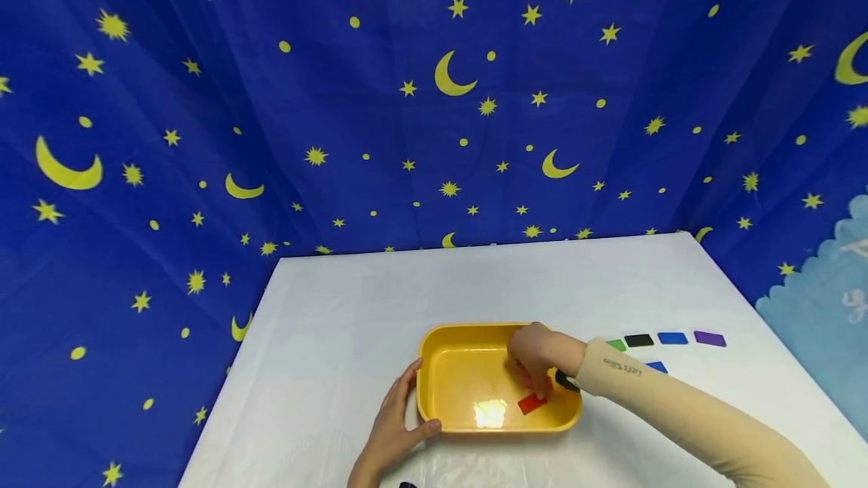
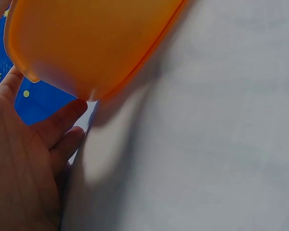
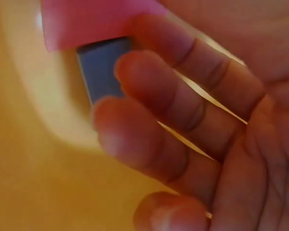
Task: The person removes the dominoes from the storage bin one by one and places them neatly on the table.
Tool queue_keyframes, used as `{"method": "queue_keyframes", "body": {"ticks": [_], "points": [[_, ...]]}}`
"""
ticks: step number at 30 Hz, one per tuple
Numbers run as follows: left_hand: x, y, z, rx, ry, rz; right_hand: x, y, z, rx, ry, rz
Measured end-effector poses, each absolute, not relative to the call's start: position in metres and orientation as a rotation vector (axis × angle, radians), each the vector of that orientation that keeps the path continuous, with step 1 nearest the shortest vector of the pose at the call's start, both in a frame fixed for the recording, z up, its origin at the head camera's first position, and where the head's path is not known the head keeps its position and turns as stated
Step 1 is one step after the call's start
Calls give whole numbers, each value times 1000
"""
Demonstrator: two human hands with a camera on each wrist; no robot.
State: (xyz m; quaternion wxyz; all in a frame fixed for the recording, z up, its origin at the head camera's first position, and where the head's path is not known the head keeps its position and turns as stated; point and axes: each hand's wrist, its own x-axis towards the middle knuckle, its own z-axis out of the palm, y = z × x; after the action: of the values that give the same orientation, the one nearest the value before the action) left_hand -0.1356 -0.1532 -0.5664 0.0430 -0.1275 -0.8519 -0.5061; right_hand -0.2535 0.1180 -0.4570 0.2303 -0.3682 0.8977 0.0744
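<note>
A yellow tub (image 1: 468,375) sits on the white table. My left hand (image 1: 396,424) steadies its left end, with the thumb at the near corner and the fingers stretched along the outside wall. In the left wrist view the fingertips touch the tub's side (image 2: 86,43). My right hand (image 1: 534,356) reaches down inside the tub's right half. Its fingertips pinch a flat red block (image 1: 532,404). In the right wrist view a pink-looking block (image 3: 96,24) appears near the forefinger, and a grey-blue block (image 3: 103,67) lies partly hidden behind the fingers.
Right of the tub, a black block (image 1: 639,340), a blue block (image 1: 673,338) and a purple block (image 1: 710,339) lie in a row. A green block (image 1: 615,345) and a second blue block (image 1: 656,367) are partly covered by my right sleeve. A starry blue cloth (image 1: 380,96) hangs behind the table.
</note>
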Motion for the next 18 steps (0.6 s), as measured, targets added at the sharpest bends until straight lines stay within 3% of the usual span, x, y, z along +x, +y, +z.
{"method": "queue_keyframes", "body": {"ticks": [6,18], "points": [[-135,-153,-566,-381,-2609,-1542,-254,118,-466,-1076,2516,261],[-134,-153,-565,-383,-2608,-1535,-259,107,-474,-1081,2515,-66]]}}
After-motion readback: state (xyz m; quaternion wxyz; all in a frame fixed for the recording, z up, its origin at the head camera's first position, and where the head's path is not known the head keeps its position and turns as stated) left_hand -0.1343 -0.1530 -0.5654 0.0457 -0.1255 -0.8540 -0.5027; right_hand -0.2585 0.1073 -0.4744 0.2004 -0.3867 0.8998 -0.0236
